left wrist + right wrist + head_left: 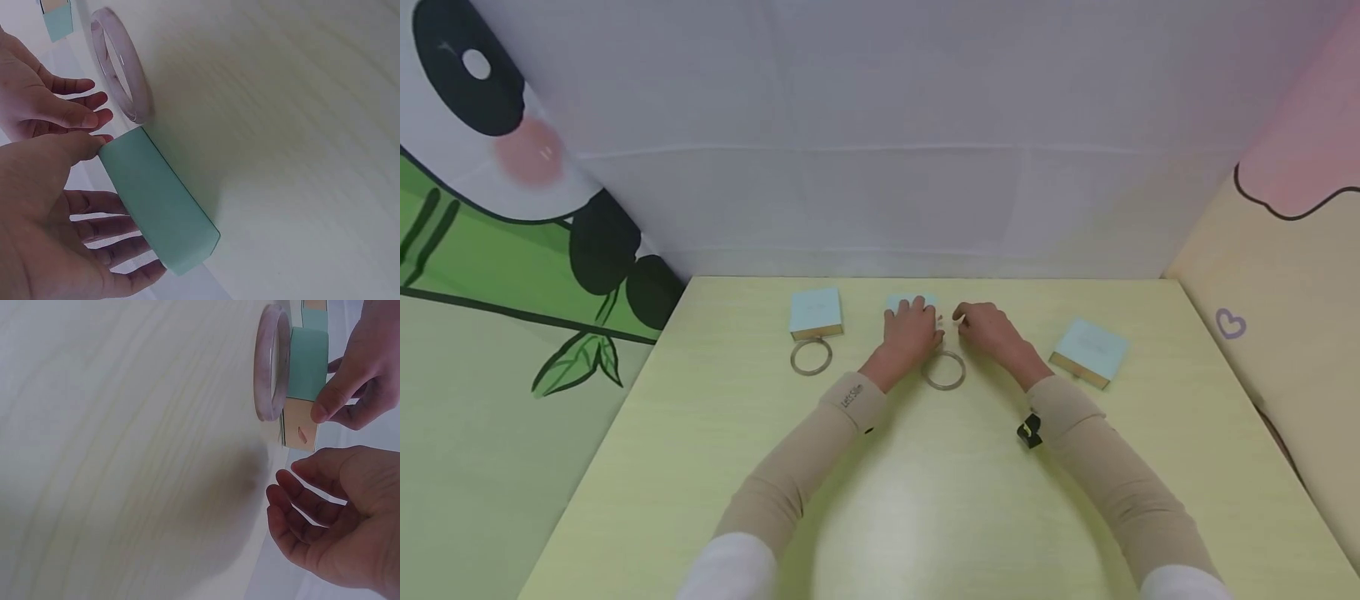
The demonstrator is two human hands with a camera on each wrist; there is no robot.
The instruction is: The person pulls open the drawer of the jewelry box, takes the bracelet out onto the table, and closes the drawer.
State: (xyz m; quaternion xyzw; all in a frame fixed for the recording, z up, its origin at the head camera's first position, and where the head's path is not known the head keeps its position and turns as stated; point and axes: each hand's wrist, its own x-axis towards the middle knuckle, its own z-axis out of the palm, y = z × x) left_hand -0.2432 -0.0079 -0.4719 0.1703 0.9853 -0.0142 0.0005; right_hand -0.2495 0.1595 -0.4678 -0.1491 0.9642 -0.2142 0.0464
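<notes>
My left hand (912, 333) grips the middle light-blue box (159, 200), its thumb at the near corner and its fingers spread over the top. In the right wrist view, the box shows a tan end with a small dark mark beside that thumb. A pale, glossy bangle (140, 103) lies in front of the box on the table. Just to the right of the box, my right hand (995, 333) hovers with loosely bent fingers and nothing between them. The left hand covers most of the box in the head view.
Another light-blue box (816, 311) stands at the back left, with a second bangle (811, 373) before it. A third box (1092, 346) sits turned at an angle on the right. A pale cloth wall (910, 208) rises behind the table's back edge.
</notes>
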